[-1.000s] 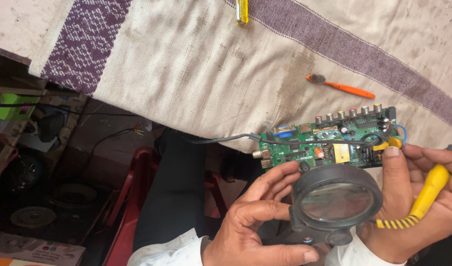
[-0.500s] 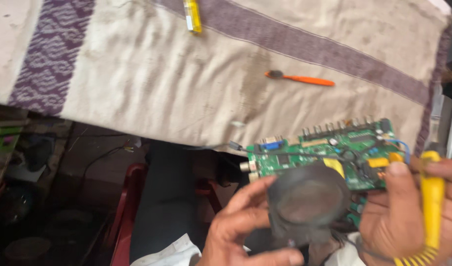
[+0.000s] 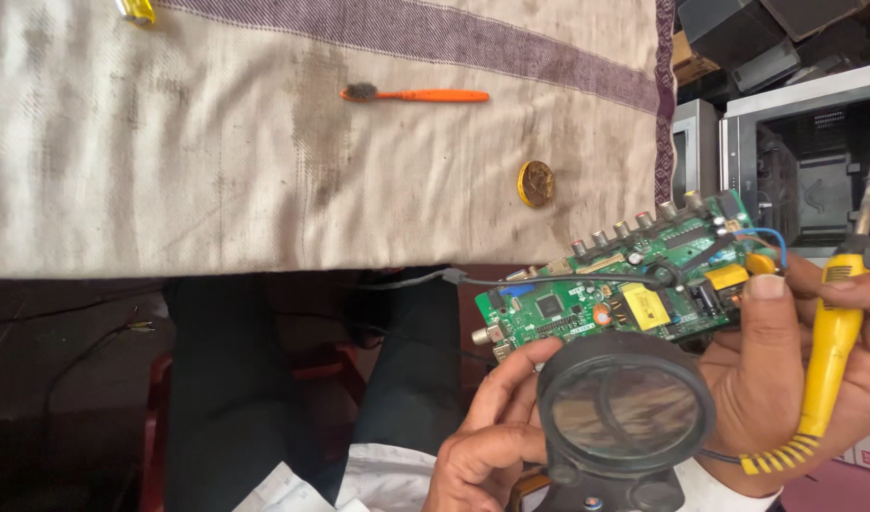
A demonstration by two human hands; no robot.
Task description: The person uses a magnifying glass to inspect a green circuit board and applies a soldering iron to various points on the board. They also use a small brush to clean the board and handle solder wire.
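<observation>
We are holding the green circuit board [image 3: 625,284] tilted just off the near edge of the cloth-covered table [image 3: 264,171], its long axis running left to right and rising to the right, with the right hand [image 3: 786,379] clamped on its right end and also gripping the yellow soldering iron [image 3: 833,341]. We are keeping the left hand [image 3: 492,436] closed around the black magnifying glass [image 3: 625,408], directly below the board. An orange toothbrush [image 3: 416,95] and 1 round brass-coloured disc [image 3: 535,183] are lying on the cloth.

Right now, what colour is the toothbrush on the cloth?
The toothbrush is orange with dark, dirty bristles, seen in the head view.
</observation>
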